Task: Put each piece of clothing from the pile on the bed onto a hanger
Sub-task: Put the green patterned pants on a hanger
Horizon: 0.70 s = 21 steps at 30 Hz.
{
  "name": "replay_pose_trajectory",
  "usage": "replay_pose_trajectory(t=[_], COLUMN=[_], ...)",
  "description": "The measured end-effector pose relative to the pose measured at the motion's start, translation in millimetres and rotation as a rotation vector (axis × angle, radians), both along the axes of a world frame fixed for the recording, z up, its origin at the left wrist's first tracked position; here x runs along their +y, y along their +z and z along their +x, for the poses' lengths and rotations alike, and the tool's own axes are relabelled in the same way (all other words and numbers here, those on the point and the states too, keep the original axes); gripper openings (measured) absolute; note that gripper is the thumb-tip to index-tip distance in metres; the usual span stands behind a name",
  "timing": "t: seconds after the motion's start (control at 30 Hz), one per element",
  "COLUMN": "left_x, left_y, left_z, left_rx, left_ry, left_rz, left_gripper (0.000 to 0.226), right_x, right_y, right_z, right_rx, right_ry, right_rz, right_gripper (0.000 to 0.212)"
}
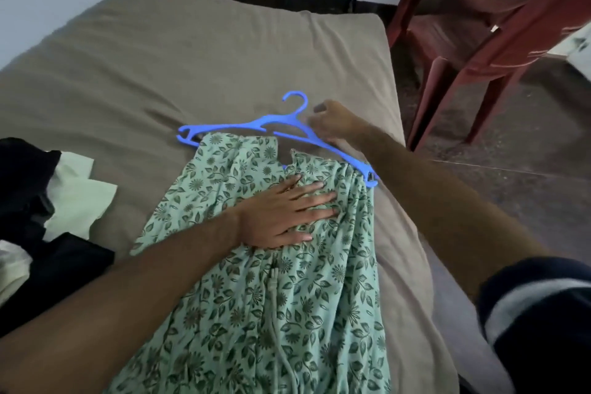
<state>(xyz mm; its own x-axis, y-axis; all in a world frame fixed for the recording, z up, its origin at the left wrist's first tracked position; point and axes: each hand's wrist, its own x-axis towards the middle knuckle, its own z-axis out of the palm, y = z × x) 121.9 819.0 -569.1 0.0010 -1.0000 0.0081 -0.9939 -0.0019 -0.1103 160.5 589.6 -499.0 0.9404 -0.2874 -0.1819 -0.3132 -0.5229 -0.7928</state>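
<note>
Green floral garment lies spread on the bed, running from the bottom edge of the view up toward the middle. Its top end overlaps the lower bar of the blue hanger; whether the cloth is threaded over the bar or just lying on it, I cannot tell.

My left hand lies flat on the garment, palm down, fingers straight and spread, pointing right. It presses the cloth just below the hanger's bar. Nothing gripped.

My right hand is at the hanger's right shoulder arm, just right of the hook. Fingers are curled at the plastic, but the hand is blurred, so I cannot tell if it actually grips the hanger or only touches it.

Hanger lies flat on the sheet, hook pointing away from me, tilted so its right end sits nearer to me than its left end. Right end pokes out past the garment's edge.

Pile of clothes sits at the left edge of the bed, dark and pale green pieces mixed, well apart from both hands.

Brown plastic chair stands on the floor right of the bed.
</note>
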Motion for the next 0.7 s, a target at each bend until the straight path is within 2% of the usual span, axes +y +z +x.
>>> replay_pose_trajectory(t=[0.07, 0.1, 0.17, 0.2, 0.33, 0.4, 0.57, 0.7], left_x=[0.9, 1.5, 1.2, 0.8, 10.5, 4.9, -4.5, 8.8], left_y=[-5.3, -6.7, -9.6, -10.1, -14.5, -9.9, -18.3, -0.2], left_z=[-1.1, -2.4, -5.9, -7.1, -6.0, -0.1, -3.3, -2.6], left_rx=[-0.009, -0.023, -0.036, -0.04, 0.0, -0.036, -0.058, -0.119], left_ry=[0.008, 0.012, 0.014, 0.013, 0.023, 0.032, 0.002, 0.144], left_rz=[-0.009, -0.014, -0.022, -0.021, -0.04, -0.003, -0.007, -0.101], left_gripper=[0.062, 0.063, 0.063, 0.064, 0.064, 0.064, 0.063, 0.062], right_x=[-17.9, -23.5, -32.0, -34.7, -41.8, -50.1, -49.5, -50.3], right_y=[-17.1, -24.8, -35.5, -34.5, -18.5, -15.7, -25.9, 10.1], right_z=[-27.2, -39.7, -55.5, -57.7, -40.5, -31.2, -43.9, -59.9], right_rx=[0.097, 0.108, 0.061, 0.021, -0.028, -0.045, -0.071, -0.2], right_ry=[0.043, 0.081, 0.104, 0.086, 0.031, 0.014, -0.046, -0.038], right_rz=[-0.239, -0.281, -0.22, -0.182, -0.096, -0.014, 0.018, 0.0], right_gripper=[0.039, 0.031, 0.015, 0.013, 0.014, 0.015, 0.016, 0.02])
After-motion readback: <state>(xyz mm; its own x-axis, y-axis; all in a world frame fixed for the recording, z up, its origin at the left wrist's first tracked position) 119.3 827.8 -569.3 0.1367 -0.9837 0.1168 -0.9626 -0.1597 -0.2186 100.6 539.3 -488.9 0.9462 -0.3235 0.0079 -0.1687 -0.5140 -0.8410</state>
